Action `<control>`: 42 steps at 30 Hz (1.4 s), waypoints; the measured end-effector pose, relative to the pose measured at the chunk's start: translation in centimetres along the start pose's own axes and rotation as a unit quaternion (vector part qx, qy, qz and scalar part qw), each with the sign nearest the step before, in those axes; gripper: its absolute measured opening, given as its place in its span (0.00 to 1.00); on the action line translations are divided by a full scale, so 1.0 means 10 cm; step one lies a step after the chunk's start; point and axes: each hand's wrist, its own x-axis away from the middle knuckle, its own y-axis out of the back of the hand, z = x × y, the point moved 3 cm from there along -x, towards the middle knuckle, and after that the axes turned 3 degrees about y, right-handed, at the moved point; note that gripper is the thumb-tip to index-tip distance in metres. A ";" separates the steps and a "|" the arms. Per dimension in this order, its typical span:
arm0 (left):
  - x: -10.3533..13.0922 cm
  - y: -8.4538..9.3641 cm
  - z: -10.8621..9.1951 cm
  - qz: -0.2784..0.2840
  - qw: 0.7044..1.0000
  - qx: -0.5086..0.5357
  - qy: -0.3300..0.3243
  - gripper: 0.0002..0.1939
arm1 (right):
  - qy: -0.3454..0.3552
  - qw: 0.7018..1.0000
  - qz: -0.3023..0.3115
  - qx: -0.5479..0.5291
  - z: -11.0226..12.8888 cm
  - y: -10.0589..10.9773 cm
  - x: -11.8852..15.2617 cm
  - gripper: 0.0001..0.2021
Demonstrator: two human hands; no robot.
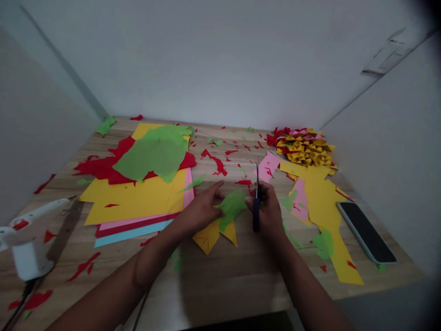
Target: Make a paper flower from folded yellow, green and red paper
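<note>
The bench [237,292] carries a glue gun [28,258] at left, a phone [367,233] at right; the left hand's grip [204,204] pinches green paper [232,208], the right hand's grip [271,210] clasps scissors [256,214].

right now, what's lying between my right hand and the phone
In the head view, a large yellow cutout, a pink piece and green scraps lie between your right hand and the phone.
</note>
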 end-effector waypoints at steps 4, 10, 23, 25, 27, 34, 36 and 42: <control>-0.03 0.13 0.00 0.050 0.982 0.183 0.010 0.22 | -0.003 0.999 0.030 -0.023 0.05 0.00 -0.03 0.22; 0.05 0.37 -0.05 -0.042 0.953 0.299 -0.015 0.16 | 0.003 0.976 0.202 -0.081 0.39 -0.23 -0.29 0.19; 0.19 0.51 -0.05 -0.146 0.964 0.213 -0.058 0.15 | 0.021 0.946 0.269 -0.179 0.42 -0.52 -0.12 0.17; 0.20 0.50 -0.06 -0.151 0.966 0.203 -0.060 0.13 | 0.017 0.947 0.258 -0.189 0.44 -0.54 -0.12 0.17; 0.20 0.50 -0.05 -0.160 0.965 0.201 -0.059 0.11 | 0.006 0.951 0.245 -0.190 0.47 -0.55 -0.11 0.17; 0.18 0.51 -0.05 -0.161 0.960 0.221 -0.055 0.15 | -0.060 0.962 0.199 -0.175 0.46 -0.59 -0.08 0.20; 0.18 0.52 -0.05 -0.166 0.960 0.221 -0.048 0.16 | -0.076 0.963 0.192 -0.174 0.43 -0.60 -0.07 0.21; 0.18 0.56 -0.04 -0.181 0.957 0.222 -0.040 0.17 | -0.082 0.970 0.168 -0.157 0.42 -0.53 -0.09 0.20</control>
